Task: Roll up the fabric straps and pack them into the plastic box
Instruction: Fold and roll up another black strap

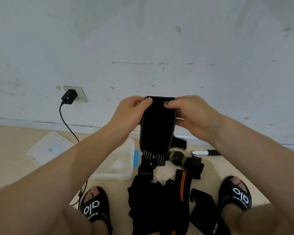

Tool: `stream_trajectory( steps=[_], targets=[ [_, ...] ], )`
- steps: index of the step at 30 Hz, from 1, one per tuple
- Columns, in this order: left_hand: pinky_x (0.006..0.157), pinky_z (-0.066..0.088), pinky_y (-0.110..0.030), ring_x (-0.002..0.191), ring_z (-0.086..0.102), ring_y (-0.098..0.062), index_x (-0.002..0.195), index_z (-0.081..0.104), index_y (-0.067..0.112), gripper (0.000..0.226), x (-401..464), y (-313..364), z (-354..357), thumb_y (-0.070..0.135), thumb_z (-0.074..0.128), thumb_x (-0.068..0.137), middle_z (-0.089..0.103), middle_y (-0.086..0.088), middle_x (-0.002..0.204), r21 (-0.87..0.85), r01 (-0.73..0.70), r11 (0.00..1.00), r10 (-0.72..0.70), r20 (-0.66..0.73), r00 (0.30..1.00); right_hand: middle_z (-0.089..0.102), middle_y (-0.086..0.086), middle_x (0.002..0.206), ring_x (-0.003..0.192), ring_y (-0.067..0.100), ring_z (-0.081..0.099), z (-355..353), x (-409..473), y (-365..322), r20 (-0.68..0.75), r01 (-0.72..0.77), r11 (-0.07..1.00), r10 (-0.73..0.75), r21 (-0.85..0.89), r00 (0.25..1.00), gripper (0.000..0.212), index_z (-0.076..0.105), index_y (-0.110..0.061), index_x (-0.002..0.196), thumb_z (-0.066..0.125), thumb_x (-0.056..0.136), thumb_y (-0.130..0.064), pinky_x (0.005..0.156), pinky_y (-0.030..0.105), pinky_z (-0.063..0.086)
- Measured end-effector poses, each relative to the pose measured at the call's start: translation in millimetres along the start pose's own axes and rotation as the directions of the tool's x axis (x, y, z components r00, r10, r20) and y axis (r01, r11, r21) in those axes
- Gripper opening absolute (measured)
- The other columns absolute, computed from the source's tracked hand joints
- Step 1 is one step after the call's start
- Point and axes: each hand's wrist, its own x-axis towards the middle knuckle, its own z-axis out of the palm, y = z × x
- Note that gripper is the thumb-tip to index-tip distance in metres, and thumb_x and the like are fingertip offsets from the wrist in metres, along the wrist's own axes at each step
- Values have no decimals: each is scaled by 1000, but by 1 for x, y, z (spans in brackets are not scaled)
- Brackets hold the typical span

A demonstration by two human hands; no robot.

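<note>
A black fabric strap [157, 126] with grey edges and a striped lower end hangs in front of me, held up in the air. My left hand [132, 114] pinches its top left corner and my right hand [192, 112] pinches the top right corner, thumbs on the front face. Below it, a pile of black straps [159, 200], one with orange stripes, lies on the floor between my feet. The clear plastic box [124, 167] stands on the floor to the left of the pile, partly hidden behind my left forearm.
The box's clear lid [47, 148] lies further left near the wall. A black charger [69, 96] sits in a wall socket with its cable running down to the floor. A black-and-white cylinder [205, 152] lies by the wall at right. My sandalled feet [93, 206] flank the pile.
</note>
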Motion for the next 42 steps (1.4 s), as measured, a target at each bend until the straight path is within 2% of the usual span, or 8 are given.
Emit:
stream_trajectory(
  steps=[3,6,9,12,16,28,33,42],
  targets=[
    [89,61,-36,85,76,-11,125,57,18,29,-3,3,1,26,65,98,78,0,94,-5,35,999,-35,11,999,63,9,82,70,14,68,-2,1,-1,-68,27,1000,-26,11,997,5,64,0,91,63,95,-2,61,24,56],
    [75,57,-14,81,75,-8,130,46,21,40,-11,7,1,17,67,97,75,0,102,117,-31,993,19,101,995,51,7,78,64,13,60,-3,2,-3,-88,41,999,-39,21,995,20,52,-7,78,59,96,-1,54,24,51],
    [81,58,-19,84,74,-9,130,48,24,40,-15,8,0,8,64,97,73,-1,106,168,-114,979,99,95,991,45,2,70,59,12,54,-3,2,-1,-34,30,1000,-30,-3,999,33,43,-13,69,58,96,0,54,24,46],
    [95,58,-37,89,74,-15,123,56,26,30,-12,6,-3,9,61,98,75,-4,96,94,-106,990,106,10,994,62,5,90,77,15,66,1,-3,1,48,-30,999,31,-27,998,14,52,-11,101,61,95,-1,70,29,53],
    [98,57,-48,90,74,-23,114,63,26,20,-9,6,-3,14,61,98,75,-8,90,52,-70,996,69,34,997,67,14,117,95,20,68,2,-6,0,-12,-21,997,21,-74,1000,47,48,-12,137,64,94,-4,73,30,52],
    [97,57,-49,93,75,-26,108,73,22,17,-10,7,-10,12,70,94,78,-7,88,51,-119,992,119,-4,993,73,15,113,99,22,73,0,-7,-3,24,78,994,-76,-82,997,46,55,-17,131,68,91,0,86,31,57],
    [66,48,-10,75,71,-4,112,73,20,21,-9,8,-14,12,74,92,76,-1,89,139,-217,966,220,-3,975,76,15,109,90,19,75,0,-6,-4,-4,93,995,-93,-24,996,40,59,-15,127,68,91,0,80,30,58],
    [78,52,-13,86,73,-7,106,77,24,16,-5,7,-24,17,75,92,76,7,86,281,-339,898,348,19,937,75,11,106,87,16,74,0,-6,-5,19,113,993,-114,35,993,39,61,-13,127,68,91,0,83,30,57]
  ],
)
